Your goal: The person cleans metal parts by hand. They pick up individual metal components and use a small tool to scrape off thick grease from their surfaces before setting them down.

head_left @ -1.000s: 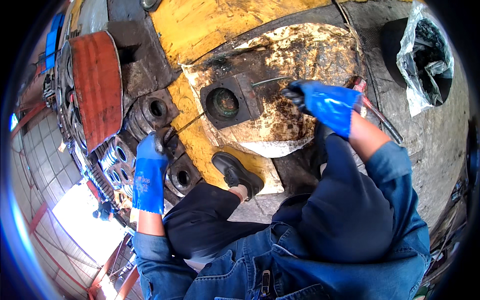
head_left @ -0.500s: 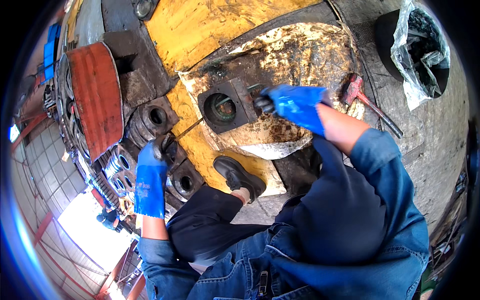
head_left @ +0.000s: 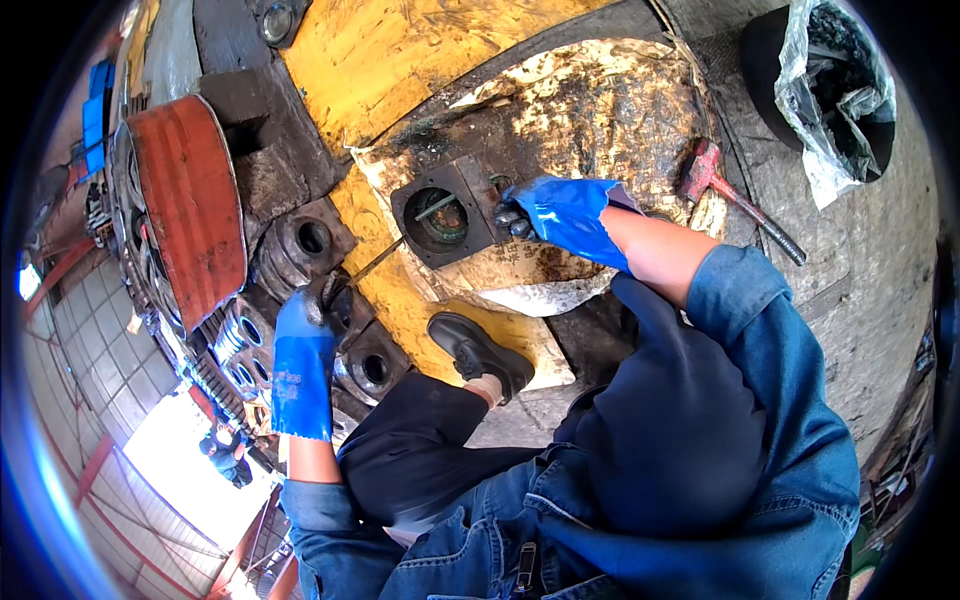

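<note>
A dark, square metal housing with a round bore [head_left: 474, 182] lies on the oily cardboard sheet [head_left: 600, 110]. A thin greenish rod [head_left: 436, 207] shows inside its bore. My right hand [head_left: 550, 215], in a blue glove with blackened fingers, is at the housing's right side; its fingers are curled, and what they grip is hidden. My left hand [head_left: 308, 335], gloved alike, is closed round the near end of a thin dark rod [head_left: 378, 262]. That rod slants up to the housing's left edge. I cannot tell whether its tip touches.
A red-headed hammer [head_left: 704, 172] lies to the right. Beyond it stands a black bin with a clear plastic liner [head_left: 808, 110]. Greasy ringed metal parts [head_left: 313, 237] crowd the left, beside a curved rust-red piece [head_left: 190, 200]. My shoe [head_left: 480, 350] rests on yellow sheeting. Another person [head_left: 226, 452] is far off lower left.
My right hand has shifted slightly left and down, closer against the housing's side. The greenish rod shows more plainly in the bore. My left hand stays nearly still with its rod.
</note>
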{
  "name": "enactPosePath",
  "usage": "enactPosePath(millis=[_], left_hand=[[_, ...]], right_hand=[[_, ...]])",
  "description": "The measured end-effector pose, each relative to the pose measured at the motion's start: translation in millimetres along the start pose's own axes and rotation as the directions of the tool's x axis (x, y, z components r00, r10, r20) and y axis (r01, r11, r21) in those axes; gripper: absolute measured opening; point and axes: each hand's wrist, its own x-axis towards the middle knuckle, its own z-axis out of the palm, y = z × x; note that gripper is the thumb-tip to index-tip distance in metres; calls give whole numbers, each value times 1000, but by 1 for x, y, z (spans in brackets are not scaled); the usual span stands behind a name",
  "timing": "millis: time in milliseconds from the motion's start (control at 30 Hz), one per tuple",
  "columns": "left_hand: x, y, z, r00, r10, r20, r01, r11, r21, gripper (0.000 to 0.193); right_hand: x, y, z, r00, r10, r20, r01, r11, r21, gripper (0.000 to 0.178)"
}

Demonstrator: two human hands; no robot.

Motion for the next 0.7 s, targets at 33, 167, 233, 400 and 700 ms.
enactPosePath(millis=[33,167,233,400,700], left_hand=[[-1,3,-1,1000,9,-9,-9,1000,23,22],[6,20,-8,998,53,23,-53,998,-15,24],[-6,2,-4,999,16,48,-9,992,-129,24],[-2,-9,2,988,-101,121,134,940,-315,24],[1,-23,9,993,-84,81,105,945,-311,26]], right_hand=[[0,6,-9,999,-38,3,37,997,63,24],[-2,55,-130,980,-141,140,57,875,481,31],[-54,-11,-87,940,83,-331,-60,995,81,27],[-68,11,-121,948,-156,-278,103,975,-196,24],[-62,9,-95,979,-86,-184,-24,851,-525,21]])
